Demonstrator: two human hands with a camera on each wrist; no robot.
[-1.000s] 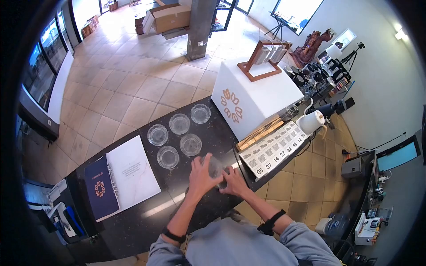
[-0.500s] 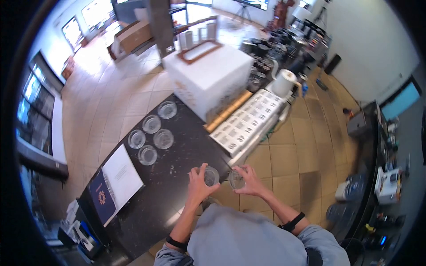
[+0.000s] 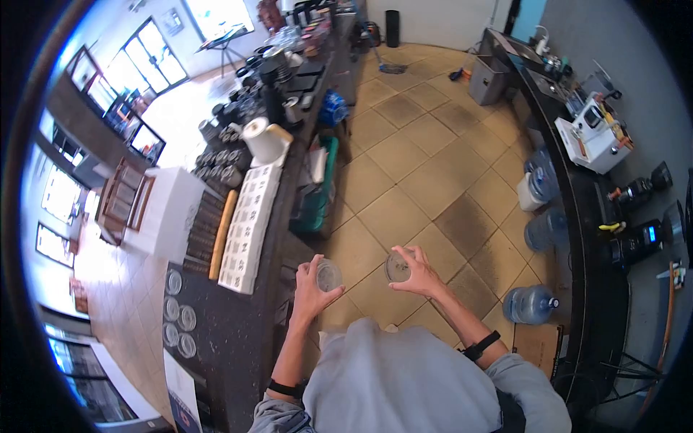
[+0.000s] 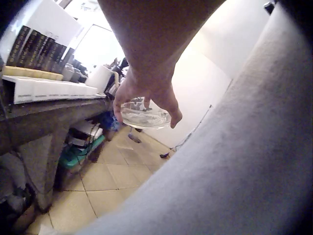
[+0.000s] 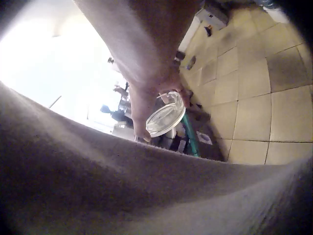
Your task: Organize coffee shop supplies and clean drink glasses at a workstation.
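Your left hand (image 3: pixel 312 285) pinches one shallow clear glass dish (image 3: pixel 328 275) by its rim, and your right hand (image 3: pixel 417 273) grips a second clear glass dish (image 3: pixel 398 268) likewise, both held out over the tan tiled floor (image 3: pixel 404 180), beside the dark surface (image 3: pixel 238 339). A loosened fingertip could let a dish drop and shatter. Whether the dishes hold anything is hard to make out; your sleeves block much of both wrist views.

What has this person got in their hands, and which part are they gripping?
Each hand holds a shallow clear glass dish by its rim: the left hand grips one glass dish, the right hand the other glass dish, fingertips around the edge.
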